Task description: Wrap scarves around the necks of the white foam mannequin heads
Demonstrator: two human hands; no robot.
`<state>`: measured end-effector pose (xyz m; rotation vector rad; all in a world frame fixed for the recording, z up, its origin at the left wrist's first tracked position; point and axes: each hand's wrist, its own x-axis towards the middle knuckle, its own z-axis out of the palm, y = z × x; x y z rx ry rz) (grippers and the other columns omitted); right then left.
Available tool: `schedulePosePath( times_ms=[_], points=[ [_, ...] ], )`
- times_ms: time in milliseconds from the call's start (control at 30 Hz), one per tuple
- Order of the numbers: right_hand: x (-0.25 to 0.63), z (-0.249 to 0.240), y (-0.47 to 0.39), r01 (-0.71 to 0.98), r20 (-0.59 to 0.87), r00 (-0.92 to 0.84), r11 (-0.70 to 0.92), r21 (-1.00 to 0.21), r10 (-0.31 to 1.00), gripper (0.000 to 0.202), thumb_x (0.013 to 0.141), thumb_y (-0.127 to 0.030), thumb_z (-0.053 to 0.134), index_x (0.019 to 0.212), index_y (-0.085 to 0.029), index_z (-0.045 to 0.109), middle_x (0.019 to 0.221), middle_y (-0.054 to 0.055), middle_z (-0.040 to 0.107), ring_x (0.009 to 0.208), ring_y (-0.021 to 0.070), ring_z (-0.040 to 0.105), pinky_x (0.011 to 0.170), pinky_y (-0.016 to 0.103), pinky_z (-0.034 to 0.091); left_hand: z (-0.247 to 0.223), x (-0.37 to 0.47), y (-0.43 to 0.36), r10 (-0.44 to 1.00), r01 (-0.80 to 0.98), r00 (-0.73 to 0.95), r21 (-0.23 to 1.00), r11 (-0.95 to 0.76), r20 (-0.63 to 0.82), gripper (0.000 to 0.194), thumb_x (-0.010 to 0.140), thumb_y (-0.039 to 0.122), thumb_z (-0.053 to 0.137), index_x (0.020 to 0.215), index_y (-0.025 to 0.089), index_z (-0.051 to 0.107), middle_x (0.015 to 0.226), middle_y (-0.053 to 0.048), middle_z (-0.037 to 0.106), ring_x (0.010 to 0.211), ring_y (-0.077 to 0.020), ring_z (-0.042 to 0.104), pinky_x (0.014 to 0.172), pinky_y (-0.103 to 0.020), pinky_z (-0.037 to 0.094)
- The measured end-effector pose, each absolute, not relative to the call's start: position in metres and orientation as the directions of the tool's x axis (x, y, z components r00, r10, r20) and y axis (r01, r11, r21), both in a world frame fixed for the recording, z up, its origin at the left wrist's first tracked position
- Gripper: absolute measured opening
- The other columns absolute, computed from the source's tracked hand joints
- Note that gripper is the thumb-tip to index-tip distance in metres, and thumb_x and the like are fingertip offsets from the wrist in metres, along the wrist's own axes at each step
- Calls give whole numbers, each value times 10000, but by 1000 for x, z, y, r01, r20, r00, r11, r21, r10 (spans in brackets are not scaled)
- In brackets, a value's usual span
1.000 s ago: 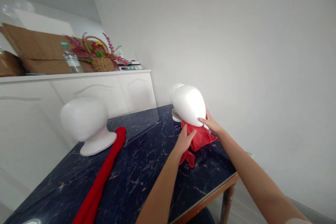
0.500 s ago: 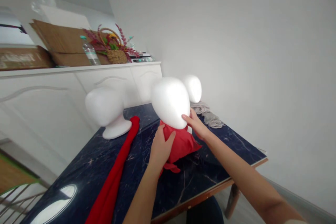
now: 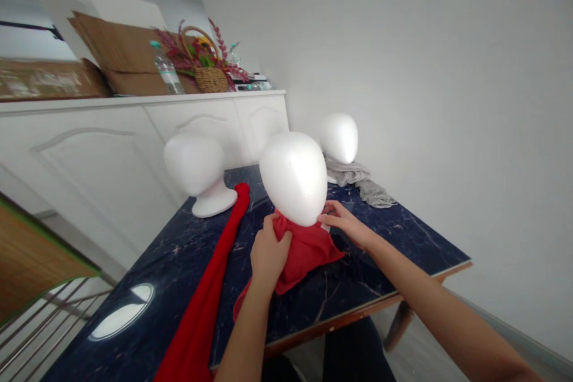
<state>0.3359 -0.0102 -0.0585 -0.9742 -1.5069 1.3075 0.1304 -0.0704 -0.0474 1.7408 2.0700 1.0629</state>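
A white mannequin head (image 3: 294,176) stands near the middle of the dark blue marbled table (image 3: 353,286), with a red scarf (image 3: 304,250) around its neck and spread in front. My left hand (image 3: 269,250) pinches the scarf at the left of the neck. At the right of the neck, my right hand (image 3: 342,222) has its fingers curled close to the head's lower edge and the scarf's edge; what its fingertips hold, if anything, is too small to tell. A long bright red cloth (image 3: 210,277) lies along the table to the left.
A second white head (image 3: 194,164) stands at the left back, a third (image 3: 340,137) at the right back by grey cloth (image 3: 373,191). Behind is a white cabinet (image 3: 201,125) bearing boxes, a bottle and a flower basket. A chair (image 3: 40,256) is at the left.
The view has shifted, so the scene sits further right. My right hand has moved down from the head's surface to the neck. The scarf hangs lower on the left, beside my left forearm.
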Motion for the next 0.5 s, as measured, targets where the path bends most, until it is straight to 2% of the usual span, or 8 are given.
schedulePosePath(
  times_ms=[100, 200, 333, 400, 500],
  points=[
    [334, -56, -9, -51, 45, -295, 31, -998, 954, 444, 656, -273, 685, 1052, -201, 496, 886, 4, 591, 795, 146, 573, 734, 288, 452, -55, 123, -63, 932, 667, -252, 744, -28, 262, 375, 804, 318, 471, 1173, 251, 491, 984, -74, 656, 892, -264, 624, 786, -379, 454],
    [324, -56, -8, -60, -69, -183, -82, -995, 981, 393, 637, -243, 694, 974, -183, 502, 679, -21, 593, 622, 130, 557, 605, 253, 436, -63, 119, -57, 937, 532, -227, 840, -110, 267, 380, 779, 272, 483, 1155, 235, 518, 976, -61, 663, 848, -235, 627, 762, -357, 468],
    [313, -59, -3, -100, -77, -137, -91, -991, 988, 167, 615, -196, 714, 711, -146, 586, 557, -21, 567, 492, 88, 474, 488, 211, 370, -67, 125, -53, 935, 299, -255, 940, -165, 246, 435, 703, 198, 513, 1138, 217, 519, 982, -60, 668, 811, -208, 636, 711, -324, 490],
    [313, -60, -1, -166, -103, -136, -125, -978, 985, 87, 628, -138, 683, 624, -145, 596, 545, -17, 569, 488, 83, 471, 499, 209, 390, -65, 129, -52, 947, 146, -270, 980, -137, 172, 462, 668, 164, 496, 1128, 209, 509, 922, -52, 674, 745, -190, 639, 646, -296, 489],
    [321, -62, 4, -247, -183, -142, -214, -945, 973, 85, 672, -94, 617, 621, -158, 594, 584, 4, 603, 553, 112, 546, 607, 246, 476, -59, 126, -50, 958, -32, -270, 993, -109, 97, 452, 624, 131, 475, 1067, 202, 533, 833, -24, 671, 694, -162, 632, 610, -253, 472]
  ],
)
